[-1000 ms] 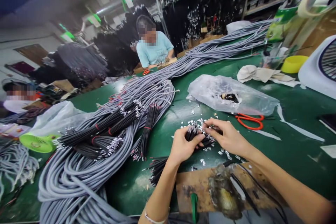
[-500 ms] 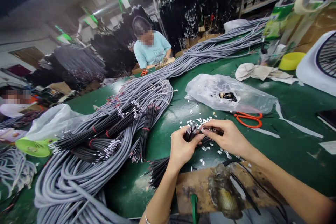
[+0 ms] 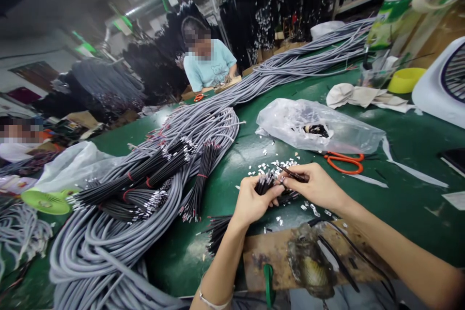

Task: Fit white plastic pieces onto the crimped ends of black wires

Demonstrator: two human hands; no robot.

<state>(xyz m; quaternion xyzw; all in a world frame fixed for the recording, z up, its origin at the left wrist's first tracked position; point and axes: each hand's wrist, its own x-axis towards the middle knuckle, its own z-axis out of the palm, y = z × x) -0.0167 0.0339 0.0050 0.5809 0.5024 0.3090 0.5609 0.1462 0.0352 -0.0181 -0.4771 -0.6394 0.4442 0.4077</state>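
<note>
While the left hand (image 3: 251, 202) clasps black wires (image 3: 265, 183), the right hand (image 3: 315, 184) now pinches a dark piece (image 3: 292, 173) higher.

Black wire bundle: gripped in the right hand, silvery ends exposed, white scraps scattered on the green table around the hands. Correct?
Wrong hand. The head view shows the left hand gripping the black wire bundle, not the right hand. The silvery ends are exposed, and white scraps are scattered on the green table around the hands.
</note>
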